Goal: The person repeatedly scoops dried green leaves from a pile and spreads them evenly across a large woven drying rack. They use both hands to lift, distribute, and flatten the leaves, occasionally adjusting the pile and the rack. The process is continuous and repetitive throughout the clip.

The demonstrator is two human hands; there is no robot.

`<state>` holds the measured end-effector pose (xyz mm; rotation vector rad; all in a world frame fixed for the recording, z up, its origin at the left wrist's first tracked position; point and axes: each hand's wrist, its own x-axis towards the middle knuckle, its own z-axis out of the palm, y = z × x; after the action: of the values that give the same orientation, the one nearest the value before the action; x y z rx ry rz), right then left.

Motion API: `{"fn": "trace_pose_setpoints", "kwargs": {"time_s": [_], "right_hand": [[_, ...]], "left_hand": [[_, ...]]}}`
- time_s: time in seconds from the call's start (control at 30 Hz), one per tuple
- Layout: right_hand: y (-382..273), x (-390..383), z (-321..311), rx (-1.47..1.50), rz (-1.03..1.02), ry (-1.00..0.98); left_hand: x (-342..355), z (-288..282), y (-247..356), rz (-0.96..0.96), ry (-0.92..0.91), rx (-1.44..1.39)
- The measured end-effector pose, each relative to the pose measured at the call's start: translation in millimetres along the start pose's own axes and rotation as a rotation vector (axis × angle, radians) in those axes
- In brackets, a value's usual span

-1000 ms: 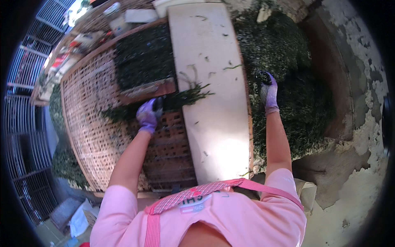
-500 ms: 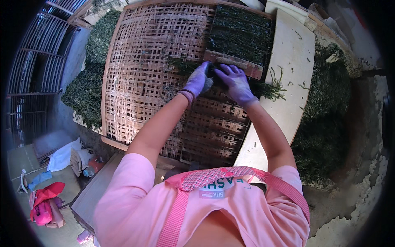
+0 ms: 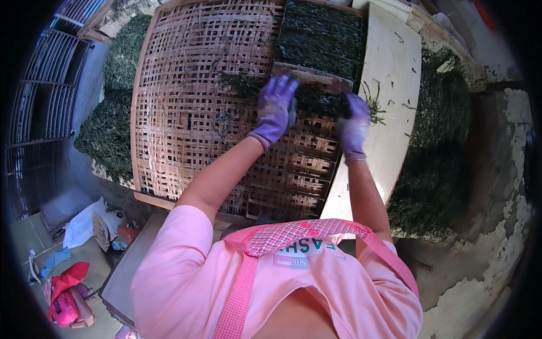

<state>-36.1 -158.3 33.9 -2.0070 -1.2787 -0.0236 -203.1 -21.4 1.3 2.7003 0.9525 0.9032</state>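
Note:
Both my hands wear purple gloves. My left hand lies at the left end of a loose row of dark green, stringy plant strands, its fingers stretched out. At the right end of that row is my right hand; its fingers are smeared by motion, so their grip is unclear. The strands lie on a woven bamboo screen. Just beyond them a wooden bar crosses the near edge of a dense, flat green layer.
A pale board with stray strands runs along the screen's right side. Green heaps lie at the left and right. Metal bars stand far left. A red and pink bundle lies at lower left.
My hands have moved apart and a little nearer to me. The right one has shifted right, off the wooden bar, uncovering the row of strands between them.

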Motion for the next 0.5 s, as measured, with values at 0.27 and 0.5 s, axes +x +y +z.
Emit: {"fn": "trace_pose_setpoints", "kwargs": {"time_s": [0.27,0.5], "right_hand": [[-26.2,-29.7,3.5,-0.239,-0.171,-0.271],[-9.9,-39.3,38.7,-0.144,0.225,-0.120]], "left_hand": [[-5.7,-28.0,-8.0,0.324,-0.271,-0.046],[47.3,13.0,58.8,0.179,-0.256,-0.564]]}}
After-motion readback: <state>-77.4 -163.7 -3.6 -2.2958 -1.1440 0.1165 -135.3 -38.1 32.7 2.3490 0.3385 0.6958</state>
